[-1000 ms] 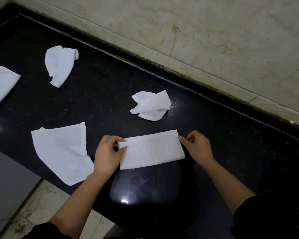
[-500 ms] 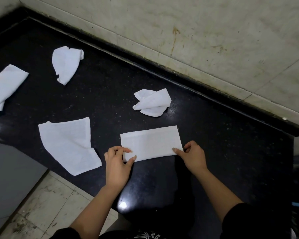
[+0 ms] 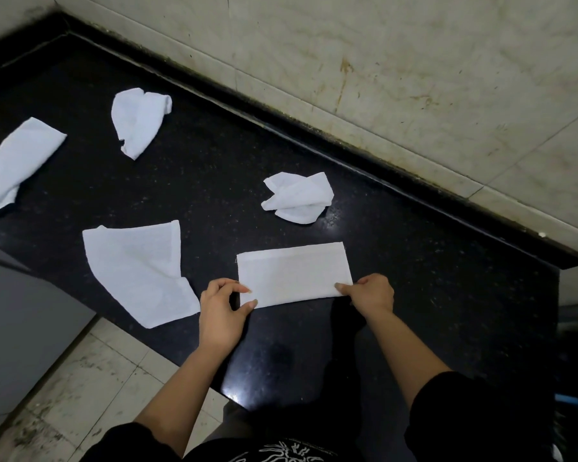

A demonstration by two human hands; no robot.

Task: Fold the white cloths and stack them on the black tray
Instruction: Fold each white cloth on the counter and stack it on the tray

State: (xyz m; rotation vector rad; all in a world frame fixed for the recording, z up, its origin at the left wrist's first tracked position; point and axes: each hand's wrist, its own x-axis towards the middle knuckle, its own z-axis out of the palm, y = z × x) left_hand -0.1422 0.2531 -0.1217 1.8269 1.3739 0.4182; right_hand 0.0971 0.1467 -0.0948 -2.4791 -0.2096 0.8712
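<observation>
A white cloth (image 3: 294, 275) folded into a flat rectangle lies on the black countertop (image 3: 431, 278) in front of me. My left hand (image 3: 222, 305) pinches its near left corner between thumb and fingers. At the near right corner my right hand (image 3: 371, 293) grips the cloth's edge with curled fingers. Several other white cloths lie loose: a flat one (image 3: 137, 268) to the left, a crumpled one (image 3: 297, 198) behind, a bunched one (image 3: 137, 120) at the far left, a long one (image 3: 14, 165) at the left edge. No black tray is in view.
A stained marble wall (image 3: 414, 78) runs along the back of the countertop. The counter's front edge cuts diagonally above a tiled floor (image 3: 90, 378) at lower left, beside a grey cabinet (image 3: 17, 328). At the right, the countertop ends at a corner (image 3: 568, 258).
Both hands slid from the cloth's far corners down to its near corners. The folded cloth stayed flat on the counter.
</observation>
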